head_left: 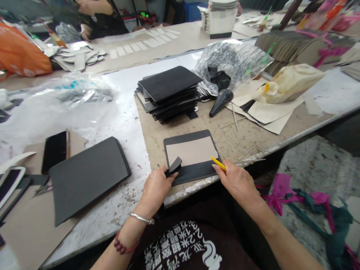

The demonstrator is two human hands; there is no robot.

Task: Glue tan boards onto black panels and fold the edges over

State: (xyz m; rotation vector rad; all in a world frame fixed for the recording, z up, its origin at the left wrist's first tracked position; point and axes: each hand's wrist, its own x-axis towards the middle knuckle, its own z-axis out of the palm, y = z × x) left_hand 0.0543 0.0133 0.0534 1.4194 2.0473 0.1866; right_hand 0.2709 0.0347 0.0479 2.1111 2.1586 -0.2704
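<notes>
A black panel point(194, 173) with a beige sheet point(191, 150) on its face lies flat at the table's front edge. My left hand point(159, 183) is closed at its lower left corner, pinching a small black strip point(174, 165) that sticks up over the panel. At the right side, my right hand point(236, 176) is closed around a yellow pointed tool point(218, 163), its tip over the beige sheet; whether it is a pen or a stick I cannot tell. Behind the panel rises a stack of black panels point(171, 86).
Left of my hands are a pile of dark grey sheets point(90, 176) and a phone point(54, 150). Farther back lie a black cone-shaped object point(221, 102), a clear plastic bag point(242, 56) and a yellowed plastic bottle point(295, 82). Another person point(104, 18) sits across the table.
</notes>
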